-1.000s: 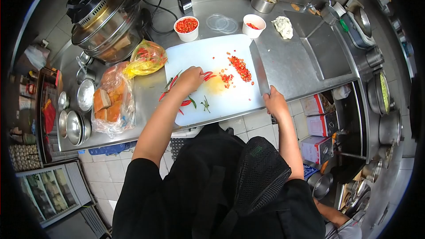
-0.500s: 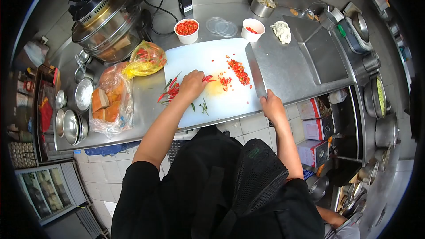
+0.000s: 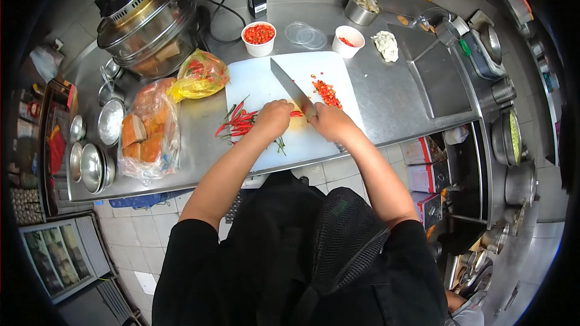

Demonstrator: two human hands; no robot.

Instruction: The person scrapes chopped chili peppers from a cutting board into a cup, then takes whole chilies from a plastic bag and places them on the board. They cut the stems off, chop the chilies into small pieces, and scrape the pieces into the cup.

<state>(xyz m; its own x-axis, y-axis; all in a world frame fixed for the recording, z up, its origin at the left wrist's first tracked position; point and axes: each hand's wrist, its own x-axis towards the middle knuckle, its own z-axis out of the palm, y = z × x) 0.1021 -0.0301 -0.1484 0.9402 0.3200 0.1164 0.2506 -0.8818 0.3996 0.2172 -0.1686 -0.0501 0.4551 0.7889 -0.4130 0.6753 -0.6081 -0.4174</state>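
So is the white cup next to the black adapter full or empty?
Full: the white cup is filled nearly to its rim with chopped red chili, and no lid is on it.

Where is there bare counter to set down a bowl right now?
The steel counter is bare right of the cutting board, up to the sink. The board's far left corner is free too. Left of it is crowded: chilies, the yellow bag, the bread bag.

Cutting board point(image 3: 266, 78): white plastic, matt, smooth. Cleaver blade point(image 3: 292, 90): polished steel. Counter point(image 3: 399, 93): brushed stainless steel, dull sheen. Bread bag point(image 3: 148, 130): clear glossy plastic, crinkled. Bowls point(image 3: 90, 166): shiny metal.
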